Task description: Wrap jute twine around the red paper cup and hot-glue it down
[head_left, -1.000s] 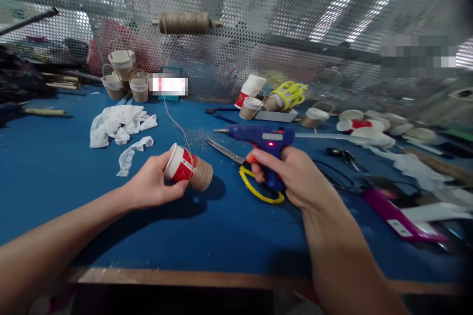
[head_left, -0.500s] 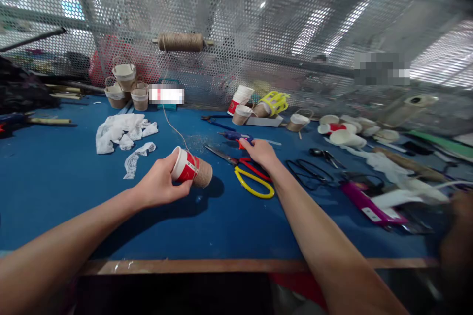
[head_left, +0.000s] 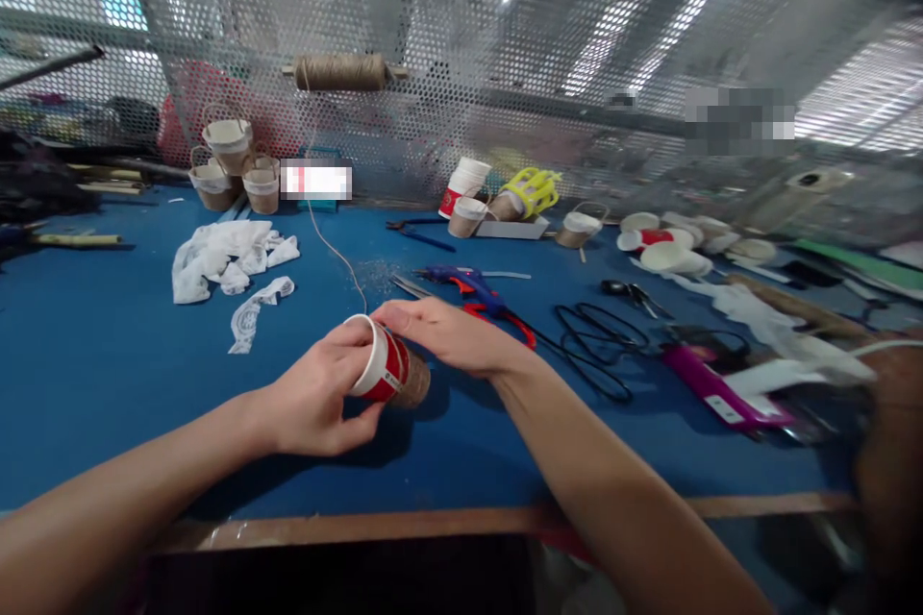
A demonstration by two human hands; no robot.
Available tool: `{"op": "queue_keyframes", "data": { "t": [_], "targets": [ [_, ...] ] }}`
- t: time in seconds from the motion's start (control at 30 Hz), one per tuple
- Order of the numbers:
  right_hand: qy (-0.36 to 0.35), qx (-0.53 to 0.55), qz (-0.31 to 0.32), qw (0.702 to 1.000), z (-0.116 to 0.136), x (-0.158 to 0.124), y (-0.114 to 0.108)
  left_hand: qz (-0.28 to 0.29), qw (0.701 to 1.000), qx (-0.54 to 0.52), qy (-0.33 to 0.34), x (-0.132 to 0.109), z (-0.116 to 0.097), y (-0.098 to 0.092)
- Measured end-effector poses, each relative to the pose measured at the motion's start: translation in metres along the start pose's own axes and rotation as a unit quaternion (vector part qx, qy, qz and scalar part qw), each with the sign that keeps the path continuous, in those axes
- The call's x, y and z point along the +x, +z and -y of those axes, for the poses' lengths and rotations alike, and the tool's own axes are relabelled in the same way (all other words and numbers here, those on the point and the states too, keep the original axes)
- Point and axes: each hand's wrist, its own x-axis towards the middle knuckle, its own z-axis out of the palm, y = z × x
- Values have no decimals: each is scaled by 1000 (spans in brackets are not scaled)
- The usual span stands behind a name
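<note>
My left hand [head_left: 324, 394] is wrapped around a tilted paper cup [head_left: 375, 367], white at the rim with a red printed band. Brown twine covers the cup's lower end, which faces right. My right hand [head_left: 451, 332] is closed at the cup's upper side, where the twine [head_left: 346, 264] comes in; its fingertips are partly hidden. That strand leads up to a twine spool [head_left: 340, 73] on the mesh. Just beyond my right hand lies a blue glue gun [head_left: 468, 283]. Scissors [head_left: 410, 285] lie mostly covered by that hand.
White lace strips [head_left: 223, 255] lie at left, near stacked twine-covered cups with handles [head_left: 229, 146]. Along the back are pliers [head_left: 422, 235], stacked paper cups [head_left: 465, 184] and a yellow plastic piece [head_left: 534, 192]. A black cord [head_left: 598, 346], keys [head_left: 635, 296] and a purple item [head_left: 721, 389] sit at right.
My right hand has left the glue gun, which now lies on the table, and has come left to the cup. The cup has shifted slightly right and down in view with my left hand.
</note>
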Motion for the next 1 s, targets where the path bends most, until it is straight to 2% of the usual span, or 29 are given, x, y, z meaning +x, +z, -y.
{"op": "queue_keyframes", "data": {
  "t": [0.07,0.17,0.23,0.37,0.47,0.57,0.77,1.0],
  "targets": [
    [2,70,-13,997,-3,0,4,10,1000,-3,6,0,-2,1],
    [10,157,-79,984,-7,-1,6,8,1000,-18,9,0,-4,2],
    [10,180,-112,977,-7,-3,7,5,999,-30,-12,0,-6,1],
    [-43,205,-190,959,-4,-9,4,-1,984,-100,-148,0,-8,-2],
    [-76,207,-244,944,-5,-11,2,-1,947,-201,-250,1,-9,-3],
    [-83,189,-271,940,-6,-11,1,-3,914,-277,-297,1,-9,-3],
    [-88,178,-295,935,-3,-13,3,-2,878,-341,-335,2,-9,-5],
    [-85,151,-321,931,-1,-16,3,-9,871,-360,-333,3,-8,-6]
  ]
}}
